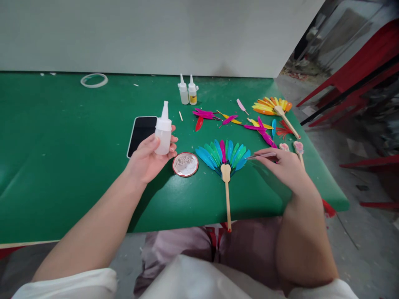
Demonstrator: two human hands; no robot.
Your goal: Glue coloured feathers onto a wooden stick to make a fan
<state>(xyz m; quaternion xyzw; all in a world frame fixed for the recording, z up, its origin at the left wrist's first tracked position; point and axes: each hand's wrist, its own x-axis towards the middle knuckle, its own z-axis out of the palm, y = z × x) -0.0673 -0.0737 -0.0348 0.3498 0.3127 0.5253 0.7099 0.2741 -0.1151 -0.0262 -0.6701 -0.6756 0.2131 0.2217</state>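
My left hand is closed around a small white squeeze bottle with a pointed nozzle, held upright above the green table. My right hand pinches metal tweezers whose tip points left at the edge of a feather fan. That fan has blue, green and pink feathers on a wooden stick that reaches the table's front edge. A small round lid holding white paste lies between my hands.
A black phone lies behind my left hand. Two more glue bottles stand at the back. Loose coloured feathers, an orange-yellow fan and spare wooden sticks lie on the right. A clear ring sits far left; red chairs stand right.
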